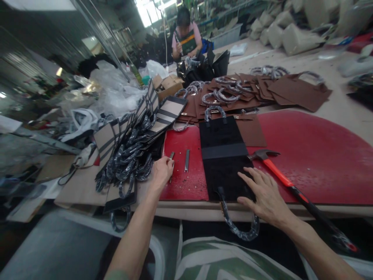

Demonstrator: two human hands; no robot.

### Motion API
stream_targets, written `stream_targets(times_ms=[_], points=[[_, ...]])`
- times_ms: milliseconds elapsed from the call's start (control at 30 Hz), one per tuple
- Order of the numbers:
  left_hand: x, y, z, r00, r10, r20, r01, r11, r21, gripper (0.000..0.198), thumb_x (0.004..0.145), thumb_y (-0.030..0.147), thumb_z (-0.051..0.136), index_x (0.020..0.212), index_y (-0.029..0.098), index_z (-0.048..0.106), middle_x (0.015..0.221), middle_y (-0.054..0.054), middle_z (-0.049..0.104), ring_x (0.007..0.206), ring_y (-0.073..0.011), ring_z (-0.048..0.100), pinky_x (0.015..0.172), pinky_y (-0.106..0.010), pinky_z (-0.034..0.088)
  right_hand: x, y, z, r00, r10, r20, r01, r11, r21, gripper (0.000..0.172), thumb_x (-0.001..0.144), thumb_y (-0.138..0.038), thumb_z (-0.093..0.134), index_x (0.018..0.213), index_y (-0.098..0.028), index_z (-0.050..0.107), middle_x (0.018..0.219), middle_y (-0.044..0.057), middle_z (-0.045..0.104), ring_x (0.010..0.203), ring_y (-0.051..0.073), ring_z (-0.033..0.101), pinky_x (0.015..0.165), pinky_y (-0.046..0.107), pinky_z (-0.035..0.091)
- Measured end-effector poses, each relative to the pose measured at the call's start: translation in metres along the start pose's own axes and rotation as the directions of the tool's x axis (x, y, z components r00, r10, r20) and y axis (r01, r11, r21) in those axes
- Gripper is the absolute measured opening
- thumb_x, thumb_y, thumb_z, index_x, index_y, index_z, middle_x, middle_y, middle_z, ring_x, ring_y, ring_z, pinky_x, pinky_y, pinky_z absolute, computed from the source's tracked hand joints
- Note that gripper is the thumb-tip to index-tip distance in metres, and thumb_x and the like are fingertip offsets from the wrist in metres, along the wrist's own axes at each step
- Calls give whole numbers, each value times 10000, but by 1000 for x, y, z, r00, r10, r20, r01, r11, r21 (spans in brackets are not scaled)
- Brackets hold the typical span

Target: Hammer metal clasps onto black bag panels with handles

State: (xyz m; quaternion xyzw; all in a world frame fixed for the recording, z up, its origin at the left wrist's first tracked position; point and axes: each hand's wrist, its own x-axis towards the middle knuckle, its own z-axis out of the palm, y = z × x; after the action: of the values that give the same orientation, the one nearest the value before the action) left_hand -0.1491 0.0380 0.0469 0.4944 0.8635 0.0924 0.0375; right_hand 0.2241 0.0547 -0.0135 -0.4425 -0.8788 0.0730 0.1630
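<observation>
A black bag panel (223, 151) with plastic-wrapped handles at both ends lies flat on the red mat (186, 186). My right hand (262, 192), fingers spread, rests over its lower right part. To the left, my left hand (163, 171) pinches a thin metal strip (172, 156) at the mat's left edge. A second metal strip (187, 160) lies on the mat between that hand and the panel. Just right of the panel lies a claw hammer (278, 171) with a red and black handle, its head close to the panel's edge.
Black bag pieces with wrapped handles (128, 155) are heaped on the left. Brown bag pieces (227, 91) spread across the back, beside a cardboard box (170, 86) and standing black bags (204, 68). A person (186, 35) sits across the table. Pale bags (285, 35) stand far right.
</observation>
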Motion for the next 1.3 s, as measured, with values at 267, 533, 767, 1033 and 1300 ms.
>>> stream_targets(times_ms=[267,533,767,1033,1300], points=[[-19,-15,-3,992,-46,117,38,996,75,331,852,507,614,875,209,754,887,-128,750,880,-289,692,706,-322,470,1,-3,-1,1000,17,4,-17,1000,26,674,823,-501,611,1414,-195,509,1507,160,412,1387,390,336,1095,592,320],[-7,0,5,969,-59,240,-1,970,243,256,809,404,603,819,188,739,897,-184,734,895,-360,691,715,-391,505,0,-13,-14,990,75,120,-85,993,84,739,813,-497,671,1448,-172,477,1555,165,342,1433,384,260,1147,583,238],[-14,-14,4,980,55,190,-46,998,-51,236,790,377,524,717,177,626,676,-120,685,701,-291,675,651,-352,507,0,-18,-21,985,111,130,-128,983,130,746,770,-420,725,1436,-174,497,1558,155,347,1436,387,260,1166,596,207],[-68,58,10,904,228,363,325,185,-927,422,612,342,792,941,152,608,723,7,647,580,-110,602,551,-209,504,-1,-18,-20,985,115,125,-132,982,135,751,776,-420,731,1445,-181,489,1567,143,338,1441,378,252,1175,598,185],[-100,124,60,917,362,167,104,188,-977,257,842,387,707,918,159,615,824,-33,712,766,-161,707,745,-283,583,-2,-15,-15,990,104,94,-118,982,146,761,779,-467,733,1442,-182,494,1559,147,349,1433,383,255,1170,592,187]])
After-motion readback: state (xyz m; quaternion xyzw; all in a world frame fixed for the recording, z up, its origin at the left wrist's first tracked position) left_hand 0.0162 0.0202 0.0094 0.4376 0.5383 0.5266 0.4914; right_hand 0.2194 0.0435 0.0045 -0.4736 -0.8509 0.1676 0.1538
